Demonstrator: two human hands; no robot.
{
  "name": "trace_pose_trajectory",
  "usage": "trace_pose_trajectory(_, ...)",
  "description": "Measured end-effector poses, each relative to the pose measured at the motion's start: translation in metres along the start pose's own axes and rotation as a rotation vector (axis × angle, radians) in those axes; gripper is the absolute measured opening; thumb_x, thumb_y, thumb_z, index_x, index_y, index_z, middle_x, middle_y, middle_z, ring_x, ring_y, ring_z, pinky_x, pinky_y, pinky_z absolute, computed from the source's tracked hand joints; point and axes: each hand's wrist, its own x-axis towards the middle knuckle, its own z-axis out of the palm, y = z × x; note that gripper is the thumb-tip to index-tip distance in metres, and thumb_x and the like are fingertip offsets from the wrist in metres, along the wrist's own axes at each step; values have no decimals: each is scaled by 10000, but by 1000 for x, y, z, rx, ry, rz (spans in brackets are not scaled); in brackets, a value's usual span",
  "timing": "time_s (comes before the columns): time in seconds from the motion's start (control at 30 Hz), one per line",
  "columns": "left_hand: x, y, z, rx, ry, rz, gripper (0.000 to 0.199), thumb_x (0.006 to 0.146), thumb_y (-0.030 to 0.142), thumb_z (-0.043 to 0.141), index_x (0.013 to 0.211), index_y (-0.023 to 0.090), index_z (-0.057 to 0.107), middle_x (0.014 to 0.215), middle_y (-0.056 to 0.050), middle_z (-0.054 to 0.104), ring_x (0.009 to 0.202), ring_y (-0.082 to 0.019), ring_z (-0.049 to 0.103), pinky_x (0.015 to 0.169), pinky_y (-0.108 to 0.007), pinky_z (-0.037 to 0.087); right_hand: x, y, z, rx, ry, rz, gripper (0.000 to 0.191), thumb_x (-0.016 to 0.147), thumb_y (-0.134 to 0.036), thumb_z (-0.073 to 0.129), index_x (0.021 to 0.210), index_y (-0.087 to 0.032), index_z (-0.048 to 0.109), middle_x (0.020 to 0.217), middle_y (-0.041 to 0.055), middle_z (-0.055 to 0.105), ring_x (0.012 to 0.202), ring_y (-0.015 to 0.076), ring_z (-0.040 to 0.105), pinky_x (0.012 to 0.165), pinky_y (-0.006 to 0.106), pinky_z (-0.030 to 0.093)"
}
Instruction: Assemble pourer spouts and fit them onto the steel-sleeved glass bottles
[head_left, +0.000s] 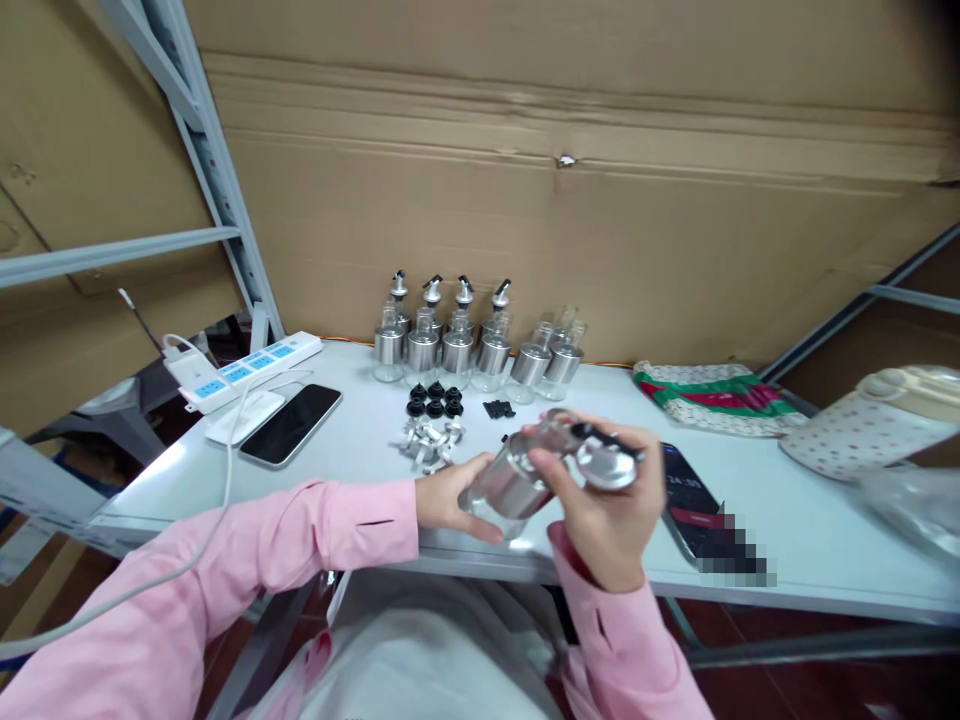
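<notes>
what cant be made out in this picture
Head view:
Clear glass bottle with steel sleeve: partly covered by the left hand and right hand.
Silver-and-black pourer top at the right hand: fine detail blurred.
Back-row glass bottles: lower parts hidden behind the front-row glass bottles.
Black phone with lit screen: lower end covered by pixelation.
Cream dotted jug: cut off by right edge.

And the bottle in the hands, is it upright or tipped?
Tipped: the bottle slants, its neck towards the right hand, its base at the left hand.
</notes>
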Motion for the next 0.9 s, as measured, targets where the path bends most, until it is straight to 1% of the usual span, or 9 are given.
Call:
trace_pose_trajectory(0.07, -1, -4, -1, -51, -28, -4, 752, 695, 376, 690, 1301, 192, 283, 1222, -151, 493, 1083, -226, 532, 984, -433, 353, 29, -2, -7, -126, 94, -31, 420, 611, -164, 737, 919, -216, 456, 900, 14, 607, 784, 180, 639, 743, 372, 513)
trace_pose_trajectory(0.13, -2, -9, -3, -63, -50, 21, 677, 739, 374, 651, 1283, 196, 288, 1166, -151, 518, 1017, -201, 564, 957, -428, 371, 59, 4, -12, -277, 139, -81, 458, 591, -249, 758, 929, -220, 450, 897, 22, 595, 816, 201, 627, 753, 387, 502)
trace_pose_trajectory(0.23, -2, -14, -4, -55, -69, 51, 595, 756, 358, 638, 1241, 193, 335, 1087, -138, 551, 981, -184, 567, 929, -415, 386, 96, 30, -15, -467, 127, -68, 439, 623, -364, 724, 920, -216, 436, 833, 42, 612, 750, 213, 626, 689, 383, 503)
trace_pose_trajectory(0.33, -1, -14, -4, -55, -73, 54, 571, 758, 365, 633, 1223, 191, 351, 1053, -126, 563, 954, -174, 568, 911, -402, 396, 116, 66, -12, -525, 89, -41, 458, 630, -420, 702, 918, -212, 413, 818, 61, 624, 716, 210, 627, 652, 359, 501)
trace_pose_trajectory(0.43, -1, -12, -4, -46, -78, 47, 572, 755, 386, 631, 1218, 189, 359, 1034, -119, 571, 951, -173, 569, 909, -395, 392, 123, 97, -8, -544, 53, -34, 463, 635, -427, 690, 928, -206, 407, 794, 46, 621, 696, 198, 618, 657, 353, 494)
trace_pose_trajectory(0.5, -1, -11, -4, -42, -80, 45, 578, 750, 396, 634, 1215, 183, 365, 1019, -117, 576, 954, -175, 568, 911, -392, 390, 124, 112, -7, -541, 36, -27, 453, 644, -424, 675, 936, -202, 410, 782, 34, 616, 677, 187, 608, 656, 348, 490)
trace_pose_trajectory(0.77, -1, -11, -4, -30, -84, 50, 545, 761, 370, 630, 1208, 178, 385, 999, -112, 585, 956, -174, 564, 912, -395, 390, 130, 157, 2, -579, -34, -43, 390, 672, -369, 629, 934, -170, 419, 793, 58, 588, 710, 191, 560, 715, 385, 452)
trace_pose_trajectory(0.9, -2, -11, -3, -25, -82, 52, 544, 763, 379, 624, 1208, 175, 390, 996, -112, 586, 951, -172, 564, 913, -389, 392, 130, 176, 5, -561, -56, -10, 366, 684, -358, 608, 932, -170, 415, 792, 58, 586, 714, 190, 550, 724, 387, 440)
